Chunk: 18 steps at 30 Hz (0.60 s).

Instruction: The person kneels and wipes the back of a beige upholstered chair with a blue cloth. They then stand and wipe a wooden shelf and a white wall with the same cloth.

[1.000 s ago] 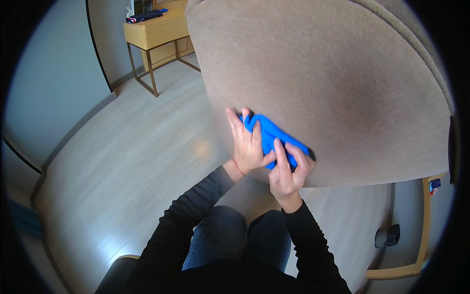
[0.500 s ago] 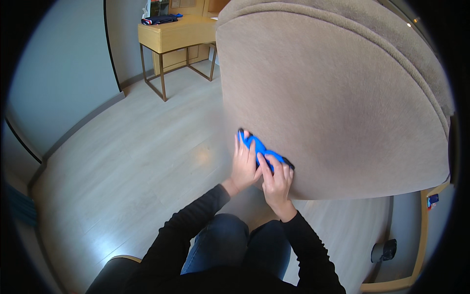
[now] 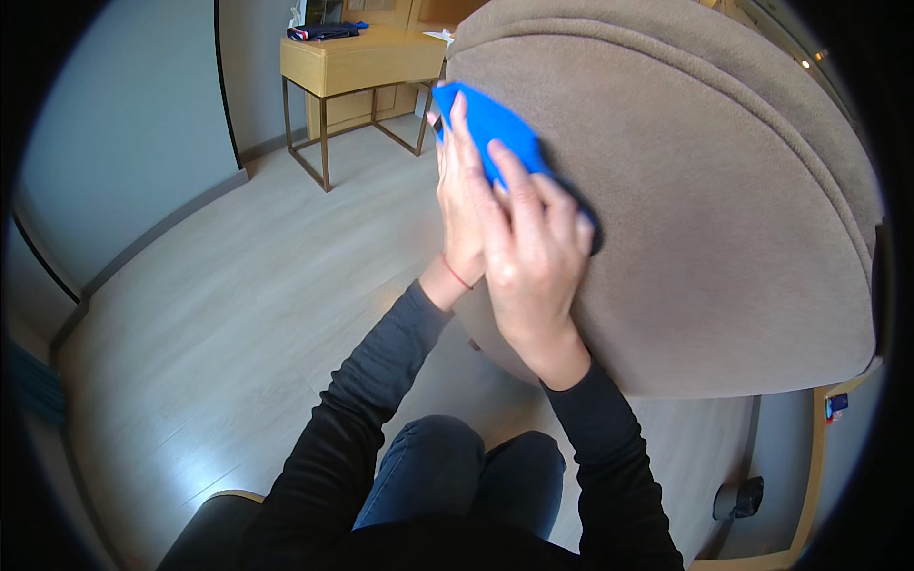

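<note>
blue cloth [image 3: 495,128]: likely soft, light, limp | pressed flat on beige chair back [image 3: 724,209] | left hand [image 3: 459,205], right hand [image 3: 533,252]: flat, unclenched, palms down | best pinched at edge

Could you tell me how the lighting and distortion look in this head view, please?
Head view: soft daylight, pale sheen on the floor; fisheye bends the desk legs and chair back edges; black vignette at the corners; hands on the blue cloth stay sharp.
</note>
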{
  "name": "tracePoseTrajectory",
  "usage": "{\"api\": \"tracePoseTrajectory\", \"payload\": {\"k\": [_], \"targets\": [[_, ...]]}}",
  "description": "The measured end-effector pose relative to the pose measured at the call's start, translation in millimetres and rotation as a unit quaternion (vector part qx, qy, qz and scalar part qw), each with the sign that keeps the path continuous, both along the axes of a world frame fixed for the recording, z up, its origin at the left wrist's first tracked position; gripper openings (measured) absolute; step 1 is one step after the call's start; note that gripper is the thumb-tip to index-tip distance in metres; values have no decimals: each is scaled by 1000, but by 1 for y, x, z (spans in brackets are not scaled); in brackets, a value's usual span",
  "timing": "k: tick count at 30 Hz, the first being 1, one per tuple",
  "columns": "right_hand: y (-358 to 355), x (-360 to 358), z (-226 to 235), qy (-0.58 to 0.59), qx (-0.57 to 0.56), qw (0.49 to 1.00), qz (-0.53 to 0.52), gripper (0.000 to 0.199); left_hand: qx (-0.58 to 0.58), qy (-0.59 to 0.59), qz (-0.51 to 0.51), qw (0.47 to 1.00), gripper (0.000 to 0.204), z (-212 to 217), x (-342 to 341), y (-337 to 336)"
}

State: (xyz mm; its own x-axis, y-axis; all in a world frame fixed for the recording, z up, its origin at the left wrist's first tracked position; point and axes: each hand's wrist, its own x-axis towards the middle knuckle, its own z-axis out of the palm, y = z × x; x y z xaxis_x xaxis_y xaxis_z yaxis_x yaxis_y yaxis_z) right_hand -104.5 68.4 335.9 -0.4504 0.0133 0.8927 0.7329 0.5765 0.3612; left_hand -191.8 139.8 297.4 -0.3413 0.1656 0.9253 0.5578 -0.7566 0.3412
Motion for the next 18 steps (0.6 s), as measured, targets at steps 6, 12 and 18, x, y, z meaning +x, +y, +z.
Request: {"api": "tracePoseTrajectory", "payload": {"k": [6, 12, 18], "targets": [[24, 21, -96, -127, -140, 982, -2, 41, -155, -41, -81, 984, 79, -139, 13, 16], [22, 77, -207, -238, -273, 930, -66, 45, -374, 16, -106, 921, 78, -274, 51, -13], [-4, 113, -177, -109, -242, 964, -12, 39, -238, 21, -149, 959, 83, -227, 62, -24]]}}
